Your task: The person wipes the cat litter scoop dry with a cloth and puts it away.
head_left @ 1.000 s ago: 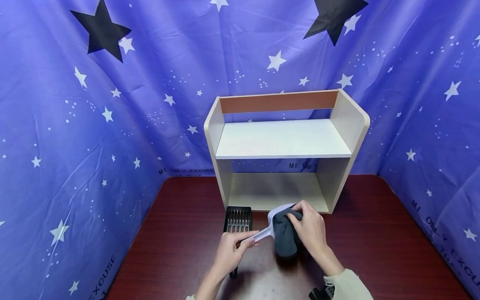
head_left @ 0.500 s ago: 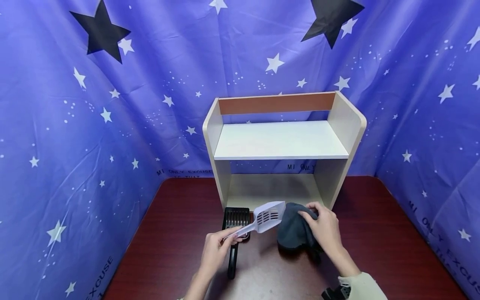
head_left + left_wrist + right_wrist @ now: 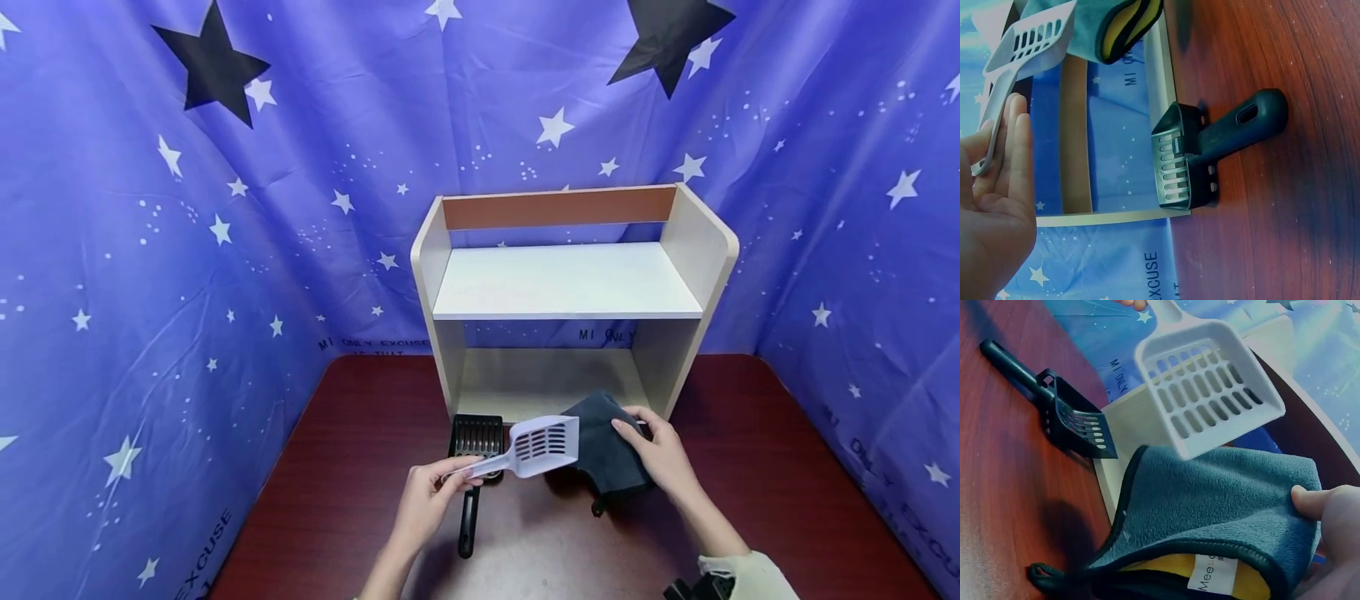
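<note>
A white slotted litter scoop is held above the table, its handle pinched by my left hand. In the right wrist view the scoop's slotted bowl faces the camera. My right hand grips one edge of a dark grey-green cloth just right of the scoop. The cloth's yellow underside and a white label show in the right wrist view, with a hanging loop at one corner. On the table below my left hand lies a black slotted scoop, touched by neither hand.
A small two-tier wooden shelf stands at the back of the dark red table. Star-patterned blue curtain surrounds the table on the back and both sides.
My right hand has drawn the cloth off the white scoop and moved it rightward, where it spreads and hangs. The left hand has shifted slightly left, and the scoop's slots now show.
</note>
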Demonstrator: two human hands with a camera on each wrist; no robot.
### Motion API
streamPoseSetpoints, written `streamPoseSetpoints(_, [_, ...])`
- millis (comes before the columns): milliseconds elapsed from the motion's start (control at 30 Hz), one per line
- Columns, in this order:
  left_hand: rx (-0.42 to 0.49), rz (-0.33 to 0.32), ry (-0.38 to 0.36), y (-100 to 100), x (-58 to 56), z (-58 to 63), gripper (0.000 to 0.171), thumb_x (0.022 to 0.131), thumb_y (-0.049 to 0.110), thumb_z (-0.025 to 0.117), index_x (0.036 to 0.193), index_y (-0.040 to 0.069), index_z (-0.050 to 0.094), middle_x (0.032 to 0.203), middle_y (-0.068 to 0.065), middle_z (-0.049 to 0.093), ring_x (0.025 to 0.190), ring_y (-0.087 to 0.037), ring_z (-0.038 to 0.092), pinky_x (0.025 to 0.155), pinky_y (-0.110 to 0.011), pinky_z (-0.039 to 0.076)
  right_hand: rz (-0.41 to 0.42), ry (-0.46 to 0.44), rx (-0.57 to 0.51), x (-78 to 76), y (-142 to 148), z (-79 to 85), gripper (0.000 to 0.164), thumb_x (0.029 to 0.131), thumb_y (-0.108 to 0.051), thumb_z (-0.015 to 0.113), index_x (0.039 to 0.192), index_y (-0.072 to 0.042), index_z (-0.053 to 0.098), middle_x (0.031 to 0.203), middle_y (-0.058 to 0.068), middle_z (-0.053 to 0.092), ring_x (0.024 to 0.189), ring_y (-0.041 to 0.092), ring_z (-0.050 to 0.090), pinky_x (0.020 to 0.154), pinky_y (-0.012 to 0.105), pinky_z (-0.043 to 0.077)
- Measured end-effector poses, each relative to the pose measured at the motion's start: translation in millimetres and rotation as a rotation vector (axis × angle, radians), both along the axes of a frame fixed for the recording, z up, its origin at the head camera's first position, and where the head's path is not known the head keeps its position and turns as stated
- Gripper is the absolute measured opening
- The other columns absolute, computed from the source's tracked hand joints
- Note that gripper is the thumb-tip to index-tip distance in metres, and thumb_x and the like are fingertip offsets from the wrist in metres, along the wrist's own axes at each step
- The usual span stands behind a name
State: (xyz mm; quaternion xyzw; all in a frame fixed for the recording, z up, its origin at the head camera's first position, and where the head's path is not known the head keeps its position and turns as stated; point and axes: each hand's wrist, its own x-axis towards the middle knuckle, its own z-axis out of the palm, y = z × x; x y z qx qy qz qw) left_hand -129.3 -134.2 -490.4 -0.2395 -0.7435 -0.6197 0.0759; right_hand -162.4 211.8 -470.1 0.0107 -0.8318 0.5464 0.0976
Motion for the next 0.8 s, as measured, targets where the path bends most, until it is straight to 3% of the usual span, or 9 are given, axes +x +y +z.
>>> streamPoseSetpoints(167, [-0.024,-0.017,-0.075,4.9,-0.2,-2.2,0.024,0.098,0.003,0.058,0.116,-0.009,0.069,0.101,-0.027,0.074,0.086,-0.019,0.076,0.078,-0.031,0.062,0.093,-0.008,-0.101,-0.2,-2.7,6.4,0.029,0.100,-0.019,0.059,0.122,0.001,0.059,0.090,-0.010,0.064,0.076,0.002,0.062,0.066,0.024,0.054])
streamPoseSetpoints(267, [-0.038,-0.009,-0.122,9.3,-1.1,-2.8,0.023,0.097,0.001,0.059,0.115,-0.008,0.070,0.102,-0.026,0.074,0.087,-0.022,0.076,0.078,-0.029,0.062,0.141,0.025,-0.094,-1.5,-5.2,10.2,0.027,0.101,-0.018,0.058,0.122,-0.001,0.057,0.087,-0.010,0.065,0.074,0.002,0.063,0.064,0.026,0.056])
streamPoseSetpoints(467, [-0.084,0.054,-0.153,18.8,-1.1,-2.8,0.020,0.093,-0.003,0.061,0.110,-0.003,0.073,0.099,-0.021,0.076,0.082,-0.020,0.076,0.076,-0.025,0.062,0.201,0.191,0.030,-3.2,-15.8,18.1,0.017,0.099,-0.012,0.061,0.116,-0.009,0.061,0.090,0.003,0.068,0.077,0.001,0.061,0.067,0.021,0.053])
streamPoseSetpoints(600, [-0.063,0.084,-0.172,22.8,0.3,-2.2,0.018,0.093,-0.001,0.064,0.107,0.000,0.075,0.097,-0.019,0.077,0.080,-0.016,0.075,0.074,-0.027,0.063,0.270,0.262,0.098,-2.4,-25.4,22.2,0.018,0.097,-0.012,0.063,0.115,-0.016,0.063,0.097,0.003,0.070,0.084,0.001,0.060,0.074,0.019,0.049])
streamPoseSetpoints(800, [-0.035,0.143,-0.151,24.5,1.4,-0.1,0.014,0.090,0.003,0.069,0.101,-0.001,0.076,0.096,-0.019,0.077,0.077,-0.017,0.076,0.072,-0.023,0.062,0.474,0.340,0.276,-1.8,-31.6,26.2,0.024,0.091,-0.015,0.072,0.114,-0.023,0.068,0.107,-0.002,0.074,0.089,0.000,0.061,0.075,0.020,0.050])
